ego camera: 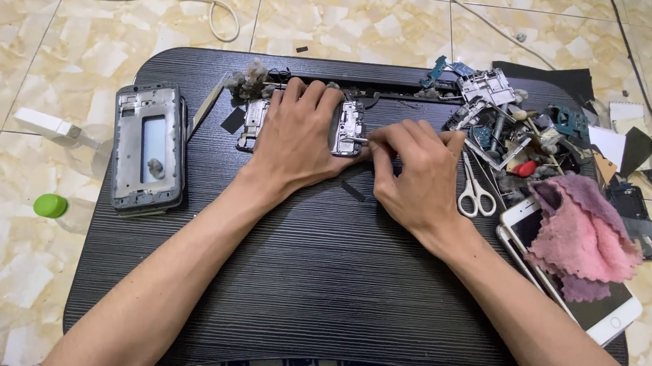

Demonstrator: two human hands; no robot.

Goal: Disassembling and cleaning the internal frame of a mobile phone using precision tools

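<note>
The left hand (pixel 296 140) is lying flat on a silver phone frame (pixel 348 128) at the far middle of the dark worktop (pixel 320 281), its grip spread apart, pressing down. The right hand (pixel 415 177) is pinching a thin metal tool (pixel 360 141), its grip clamped on it, the tip touching the frame. Scissors (pixel 475 190) are lying just right of it.

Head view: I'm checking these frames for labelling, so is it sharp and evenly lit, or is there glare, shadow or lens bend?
Head view: sharp and evenly lit; soft shadows under the left hand and right hand; faint sheen on the white phone; floor tile lines bow slightly toward the edges.
</note>
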